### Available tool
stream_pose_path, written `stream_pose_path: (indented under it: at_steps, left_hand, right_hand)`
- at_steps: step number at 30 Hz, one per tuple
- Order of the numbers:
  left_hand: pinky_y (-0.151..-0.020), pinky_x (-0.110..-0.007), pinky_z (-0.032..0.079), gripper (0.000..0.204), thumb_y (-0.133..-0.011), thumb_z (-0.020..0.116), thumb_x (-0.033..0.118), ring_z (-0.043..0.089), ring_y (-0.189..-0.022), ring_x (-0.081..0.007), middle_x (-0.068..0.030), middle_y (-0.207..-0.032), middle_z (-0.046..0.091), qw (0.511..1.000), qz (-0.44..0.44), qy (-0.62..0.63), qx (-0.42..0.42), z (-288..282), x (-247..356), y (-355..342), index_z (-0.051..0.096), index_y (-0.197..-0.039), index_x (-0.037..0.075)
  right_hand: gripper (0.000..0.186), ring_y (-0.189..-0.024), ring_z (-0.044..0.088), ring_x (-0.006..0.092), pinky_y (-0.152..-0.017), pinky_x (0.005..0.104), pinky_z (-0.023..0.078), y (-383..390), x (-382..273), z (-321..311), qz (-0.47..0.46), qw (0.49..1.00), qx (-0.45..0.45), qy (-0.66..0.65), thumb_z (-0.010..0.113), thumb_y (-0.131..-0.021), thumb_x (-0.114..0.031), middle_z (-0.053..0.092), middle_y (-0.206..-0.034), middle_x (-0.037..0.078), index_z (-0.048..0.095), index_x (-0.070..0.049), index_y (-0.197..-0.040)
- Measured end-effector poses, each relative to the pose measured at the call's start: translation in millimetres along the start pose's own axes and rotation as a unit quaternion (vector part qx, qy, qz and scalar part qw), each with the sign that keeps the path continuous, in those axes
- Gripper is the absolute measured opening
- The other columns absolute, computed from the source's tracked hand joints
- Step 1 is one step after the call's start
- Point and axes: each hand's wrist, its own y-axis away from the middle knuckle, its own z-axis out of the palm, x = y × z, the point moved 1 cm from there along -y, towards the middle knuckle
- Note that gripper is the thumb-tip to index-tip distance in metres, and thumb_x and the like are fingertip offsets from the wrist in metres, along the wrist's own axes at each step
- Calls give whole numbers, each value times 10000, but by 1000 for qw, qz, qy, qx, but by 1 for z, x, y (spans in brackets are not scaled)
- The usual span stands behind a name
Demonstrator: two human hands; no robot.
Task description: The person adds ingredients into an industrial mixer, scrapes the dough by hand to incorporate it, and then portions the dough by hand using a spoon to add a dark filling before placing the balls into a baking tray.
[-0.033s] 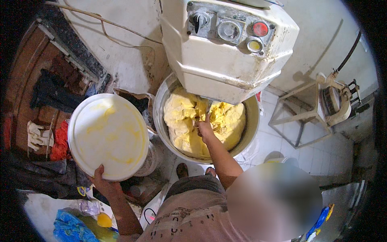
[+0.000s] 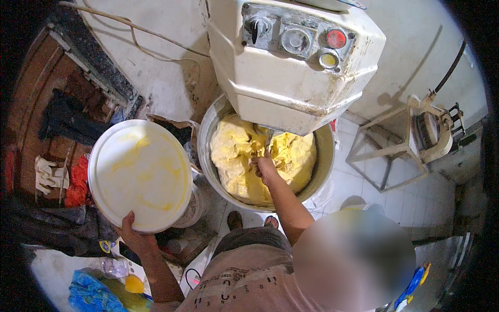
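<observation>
My left hand (image 2: 134,234) grips the lower rim of a round white lid (image 2: 140,177), smeared with yellow, held left of a big metal mixing bowl (image 2: 326,171). Inside the bowl is a mass of pale yellow dough (image 2: 234,161), with brighter, ragged yellow pieces at its middle. My right hand (image 2: 264,168) reaches into that middle with fingers curled into the dough beside the metal mixer tool (image 2: 270,134), which is partly hidden. The white mixer head (image 2: 291,88), with knobs and buttons, overhangs the back of the bowl.
A bucket (image 2: 189,208) stands under the lid. A metal stand (image 2: 384,151) with equipment is on the right. Cloths (image 2: 67,114) and red plastic (image 2: 77,182) lie at the left, a blue bag (image 2: 91,291) at lower left, a cable (image 2: 130,26) against the wall. A blurred patch covers the lower right.
</observation>
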Motion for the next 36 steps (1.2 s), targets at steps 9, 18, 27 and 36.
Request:
stream_pose_path:
  at_steps: [9, 18, 27, 36]
  left_hand:
    - [-952, -462, 417, 663, -664, 540, 18, 477, -1106, -343, -196, -1229, 438, 999, 19, 8, -34, -5, -9, -8, 326, -1290, -7]
    - [-908, -429, 435, 594, -684, 569, 5, 514, -1035, -301, -140, -1145, 480, 997, -69, 19, 15, 35, -9, 15, 371, -1243, 34]
    - [-873, -342, 444, 529, -742, 571, 26, 519, -1019, -222, -115, -1132, 483, 986, 19, -66, -152, 70, -15, 76, 367, -1230, 30]
    - [-865, -336, 443, 519, -756, 543, -1, 519, -1006, -210, -110, -1124, 490, 982, -1, -72, -175, 58, -29, 75, 359, -1240, 20]
  right_hand:
    - [194, -479, 339, 86, -403, 204, 283, -14, -49, -56, 63, 972, -51, -222, 466, -787, -40, 459, -677, 23, 512, 6, -970]
    - [738, -996, 438, 276, -847, 331, 392, 92, -29, 32, -307, 877, -138, 344, 443, -703, 43, 428, -1054, 168, 300, -154, -1400]
    - [544, -899, 452, 245, -742, 327, 394, 131, -77, 66, -543, 509, -27, 668, 452, -786, -113, 483, -991, 129, 362, 129, -1265]
    - [507, -864, 470, 238, -699, 338, 399, 192, -97, 88, -644, 441, -98, 618, 445, -783, -92, 491, -920, 130, 389, 129, -1236]
